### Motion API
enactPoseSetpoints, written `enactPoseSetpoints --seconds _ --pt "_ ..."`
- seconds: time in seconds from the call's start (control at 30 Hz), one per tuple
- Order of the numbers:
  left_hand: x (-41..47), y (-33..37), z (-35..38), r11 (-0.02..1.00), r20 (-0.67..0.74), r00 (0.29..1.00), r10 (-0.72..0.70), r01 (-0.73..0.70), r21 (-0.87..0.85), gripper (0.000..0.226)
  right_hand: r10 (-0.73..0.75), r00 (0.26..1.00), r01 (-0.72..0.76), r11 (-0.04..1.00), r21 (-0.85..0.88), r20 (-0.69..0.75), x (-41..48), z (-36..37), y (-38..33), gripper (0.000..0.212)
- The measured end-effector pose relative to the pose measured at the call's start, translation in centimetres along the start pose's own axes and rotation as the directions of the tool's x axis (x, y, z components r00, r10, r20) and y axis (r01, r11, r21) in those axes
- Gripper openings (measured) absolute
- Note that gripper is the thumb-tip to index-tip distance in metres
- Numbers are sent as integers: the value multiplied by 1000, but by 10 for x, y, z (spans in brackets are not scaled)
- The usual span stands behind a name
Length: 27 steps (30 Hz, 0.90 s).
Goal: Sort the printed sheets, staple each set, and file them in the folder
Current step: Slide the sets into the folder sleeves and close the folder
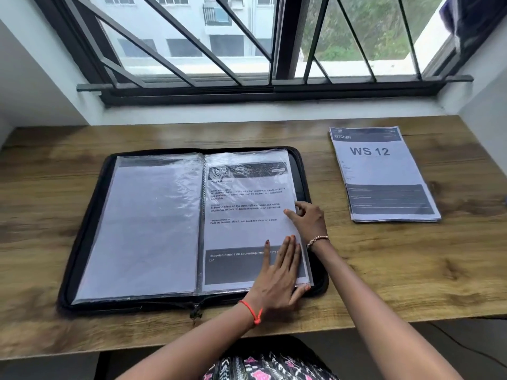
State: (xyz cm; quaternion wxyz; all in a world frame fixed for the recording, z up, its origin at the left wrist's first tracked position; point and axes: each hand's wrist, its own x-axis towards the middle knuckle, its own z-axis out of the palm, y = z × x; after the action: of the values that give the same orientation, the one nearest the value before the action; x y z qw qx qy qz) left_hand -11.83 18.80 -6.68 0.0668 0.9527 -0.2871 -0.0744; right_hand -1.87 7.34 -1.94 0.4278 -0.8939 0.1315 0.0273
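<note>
Head view shows us the printed sheet [247, 215] inside a sleeve [247, 157] of the open folder [82, 229], left hand [277, 272] flat on it, right hand [310, 219] pinching the sleeve's outer edge, which we judge thin, slippery and best held there.

My left hand [277, 272] lies flat, palm down, fingers straight and close together, pointing away from me, thumb spread to the right. My right hand [308, 219] sits just beyond it, thumb and curled fingers pinching the right edge of the sheet [247, 231]. Both forearms cross the front edge of the tabletop [384, 270].
</note>
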Motion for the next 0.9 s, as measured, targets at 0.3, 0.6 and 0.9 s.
enactPoseSetpoints --seconds 0.3,0.6,0.9 --pt "-1 -52 -50 788 -331 943 41 -234 -569 56 72 984 -104 974 202 162 18 -10 -42 46" --pt "6 -141 -130 256 -211 741 -638 -55 -965 32 -64 992 14 914 405 111 11 23 -148 54" --pt "-32 -217 -179 -145 2 827 -563 -96 -985 75 -302 953 294 923 250 -5 -35 83 -261 37"
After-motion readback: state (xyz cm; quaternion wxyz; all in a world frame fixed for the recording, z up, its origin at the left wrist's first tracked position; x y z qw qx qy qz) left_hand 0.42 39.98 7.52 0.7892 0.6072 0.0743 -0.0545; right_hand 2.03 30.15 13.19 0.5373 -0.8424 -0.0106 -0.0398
